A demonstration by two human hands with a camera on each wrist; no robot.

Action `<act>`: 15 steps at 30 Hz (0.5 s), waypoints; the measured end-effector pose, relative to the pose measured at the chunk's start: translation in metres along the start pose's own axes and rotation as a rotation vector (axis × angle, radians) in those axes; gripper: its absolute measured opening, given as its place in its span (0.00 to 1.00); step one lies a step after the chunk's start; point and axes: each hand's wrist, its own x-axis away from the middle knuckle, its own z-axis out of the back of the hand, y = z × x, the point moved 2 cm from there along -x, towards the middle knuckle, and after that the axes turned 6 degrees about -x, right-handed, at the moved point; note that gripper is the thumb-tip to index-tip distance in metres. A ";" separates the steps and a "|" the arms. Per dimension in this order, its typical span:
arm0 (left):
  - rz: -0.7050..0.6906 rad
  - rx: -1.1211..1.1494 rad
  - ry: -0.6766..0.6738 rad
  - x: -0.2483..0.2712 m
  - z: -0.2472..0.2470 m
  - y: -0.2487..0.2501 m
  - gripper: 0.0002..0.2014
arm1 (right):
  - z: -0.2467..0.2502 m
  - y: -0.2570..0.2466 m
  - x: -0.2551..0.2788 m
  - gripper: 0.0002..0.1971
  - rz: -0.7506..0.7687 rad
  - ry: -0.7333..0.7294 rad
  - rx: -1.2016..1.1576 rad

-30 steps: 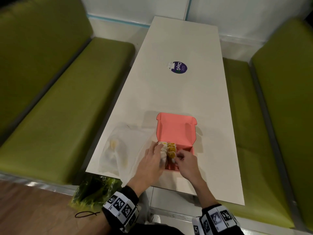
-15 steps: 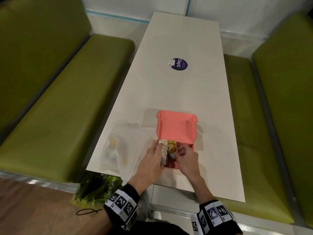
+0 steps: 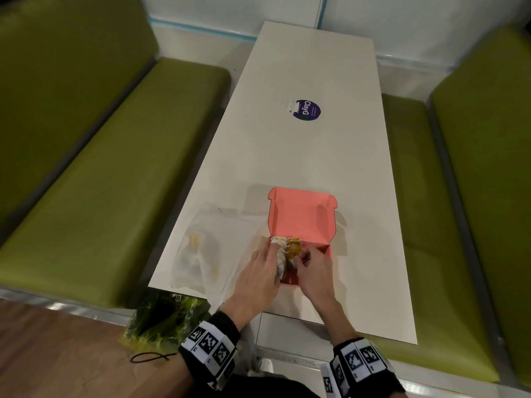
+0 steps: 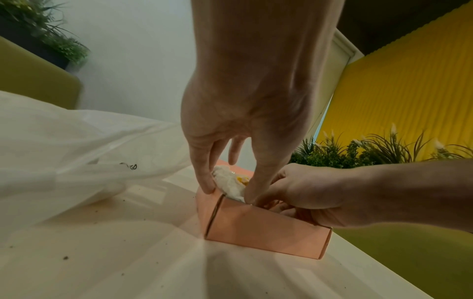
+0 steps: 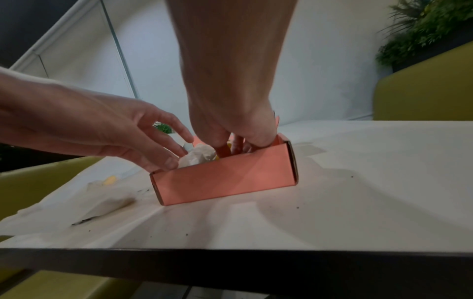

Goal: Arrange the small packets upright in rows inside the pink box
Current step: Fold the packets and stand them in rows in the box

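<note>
The packets point(image 3: 286, 251) are steadied against the left wall of the pink box point(image 3: 301, 222), near the surface's front edge, by the spread left grip point(image 3: 258, 271). The right grip point(image 3: 313, 268) is curled inside; what it pinches cannot be told. Packets are best pressed together so none tips.

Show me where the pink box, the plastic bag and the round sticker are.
pink box point(image 3: 301, 216): head view, inside of the raised lid.
plastic bag point(image 3: 201, 254): head view, middle of the crumpled film.
round sticker point(image 3: 307, 110): head view, its purple centre.

Dim indoor light; soft fanned shadows on table point(image 5: 358, 182); wrist views grainy, edges bent; moving hands slightly blurred.
</note>
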 end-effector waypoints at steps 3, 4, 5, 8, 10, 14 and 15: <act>-0.001 -0.014 0.004 0.000 0.002 0.000 0.29 | -0.001 0.000 0.002 0.07 0.006 0.001 0.038; -0.008 -0.030 0.009 0.000 0.004 0.002 0.28 | -0.001 0.000 0.003 0.07 0.013 -0.009 0.045; -0.019 -0.047 0.015 0.002 0.006 0.004 0.27 | 0.000 -0.001 0.004 0.07 0.023 -0.020 0.048; -0.046 -0.079 0.047 0.007 0.019 0.012 0.23 | 0.005 -0.004 0.006 0.05 0.044 -0.044 0.039; -0.028 -0.073 0.080 0.012 0.029 0.012 0.18 | 0.010 -0.007 0.007 0.04 0.044 -0.047 0.036; -0.001 -0.117 0.209 0.018 0.050 -0.001 0.14 | 0.019 -0.008 0.007 0.06 0.047 -0.043 0.042; 0.003 -0.143 0.271 0.018 0.054 -0.008 0.15 | 0.020 -0.009 0.008 0.06 0.052 -0.032 0.028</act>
